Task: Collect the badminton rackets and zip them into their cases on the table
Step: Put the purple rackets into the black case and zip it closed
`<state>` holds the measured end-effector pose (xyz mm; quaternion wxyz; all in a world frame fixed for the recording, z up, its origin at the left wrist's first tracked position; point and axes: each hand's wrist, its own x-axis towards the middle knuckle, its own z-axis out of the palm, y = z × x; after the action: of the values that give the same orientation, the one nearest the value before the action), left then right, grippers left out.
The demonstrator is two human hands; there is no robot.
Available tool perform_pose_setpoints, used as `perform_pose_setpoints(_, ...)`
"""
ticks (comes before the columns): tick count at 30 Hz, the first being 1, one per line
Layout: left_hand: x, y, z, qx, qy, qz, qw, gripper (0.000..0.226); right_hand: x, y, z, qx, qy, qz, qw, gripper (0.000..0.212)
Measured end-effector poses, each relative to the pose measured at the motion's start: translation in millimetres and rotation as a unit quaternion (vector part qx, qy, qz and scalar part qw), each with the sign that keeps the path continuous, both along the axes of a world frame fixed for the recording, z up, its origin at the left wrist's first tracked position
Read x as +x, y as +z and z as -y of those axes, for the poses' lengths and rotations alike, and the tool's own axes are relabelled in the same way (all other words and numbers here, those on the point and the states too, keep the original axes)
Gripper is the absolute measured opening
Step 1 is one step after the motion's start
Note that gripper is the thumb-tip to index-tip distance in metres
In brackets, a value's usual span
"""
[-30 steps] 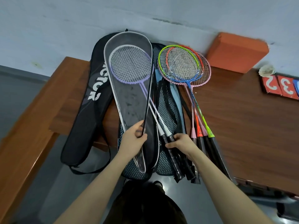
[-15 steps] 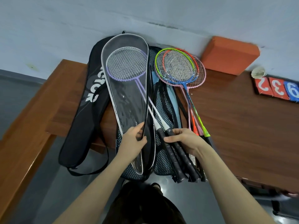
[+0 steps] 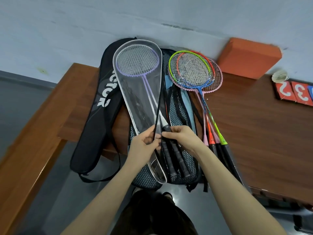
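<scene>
A clear plastic racket case (image 3: 135, 102) with a white rim lies on top of a pile of cases, and purple rackets (image 3: 138, 64) show through it. Their black grips (image 3: 176, 158) stick out at the case's lower end. My left hand (image 3: 144, 146) pinches the case's black zipper edge (image 3: 158, 114). Beside it, my right hand (image 3: 181, 135) holds the racket grips just where they leave the case. To the right, several rackets (image 3: 193, 72) with green, orange, blue and pink frames lie loose on the wooden table (image 3: 254, 133).
A long black case (image 3: 100, 119) hangs over the table's left front edge. Mesh and light blue cases (image 3: 183, 106) lie beneath the clear one. An orange block (image 3: 249, 56) rests against the wall, with a shuttlecock (image 3: 279, 76) and red number cards (image 3: 294, 94) at far right.
My right hand has slid left from the loose rackets' handles to the grips in the clear case, close to my left hand. The left hand still holds the zipper edge.
</scene>
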<state>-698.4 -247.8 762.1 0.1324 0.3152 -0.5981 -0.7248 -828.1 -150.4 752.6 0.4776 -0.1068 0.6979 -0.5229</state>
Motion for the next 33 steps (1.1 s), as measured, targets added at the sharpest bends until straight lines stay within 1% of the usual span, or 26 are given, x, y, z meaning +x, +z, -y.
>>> perform_pose_setpoints(1,0,1,1,0.011,0.004,-0.007,1.0,0.053,-2,0,-3,-0.001,0.024,0.002,1.0,0.013)
perform_pose_setpoints(4,0,0,2,0.034,0.015,-0.019,0.999,0.048,-6,-1,-19,0.026,0.047,0.004,0.999,0.029)
perform_pose_setpoints(7,-3,1,-1,0.06,0.027,-0.033,0.997,0.043,-1,-7,-41,0.026,0.048,0.008,0.998,0.03)
perform_pose_setpoints(9,-5,1,-3,0.076,0.04,-0.036,0.996,0.044,5,-9,-57,0.009,0.031,0.052,0.998,0.032)
perform_pose_setpoints(12,-8,-1,-6,0.103,0.05,-0.041,0.993,0.043,15,-7,-78,-0.064,-0.016,0.175,0.982,0.039)
perform_pose_setpoints(13,-9,-1,-8,0.107,0.051,-0.042,0.992,0.043,18,-5,-83,-0.086,-0.031,0.2,0.976,0.04)
perform_pose_setpoints(15,-13,-2,-11,0.108,0.053,-0.042,0.992,0.044,21,-5,-88,-0.112,-0.068,0.215,0.968,0.04)
perform_pose_setpoints(17,-17,-1,-13,0.099,0.047,-0.044,0.993,0.047,24,-6,-87,-0.115,-0.103,0.206,0.966,0.037)
perform_pose_setpoints(22,-21,1,-15,0.046,0.031,-0.032,0.998,0.051,31,-2,-85,-0.105,-0.169,0.111,0.974,0.019)
perform_pose_setpoints(24,-25,1,-16,0.004,0.02,-0.026,0.999,0.051,33,-4,-82,-0.089,-0.183,0.068,0.977,0.01)
perform_pose_setpoints(26,-31,3,-19,-0.073,-0.009,-0.022,0.997,0.05,34,-7,-79,-0.059,-0.169,-0.008,0.984,0.007)
perform_pose_setpoints(27,-34,4,-20,-0.109,-0.022,-0.022,0.994,0.049,35,-8,-79,-0.062,-0.159,-0.024,0.985,0.008)
perform_pose_setpoints(29,-38,5,-20,-0.128,-0.019,-0.028,0.991,0.045,34,-6,-86,-0.118,-0.148,0.012,0.982,0.017)
perform_pose_setpoints(31,-39,6,-19,-0.103,0.003,-0.03,0.994,0.042,33,-2,-99,-0.181,-0.13,0.065,0.973,0.034)
perform_pose_setpoints(33,-38,5,-18,-0.066,0.017,-0.027,0.997,0.044,32,-2,-108,-0.199,-0.122,0.089,0.968,0.055)
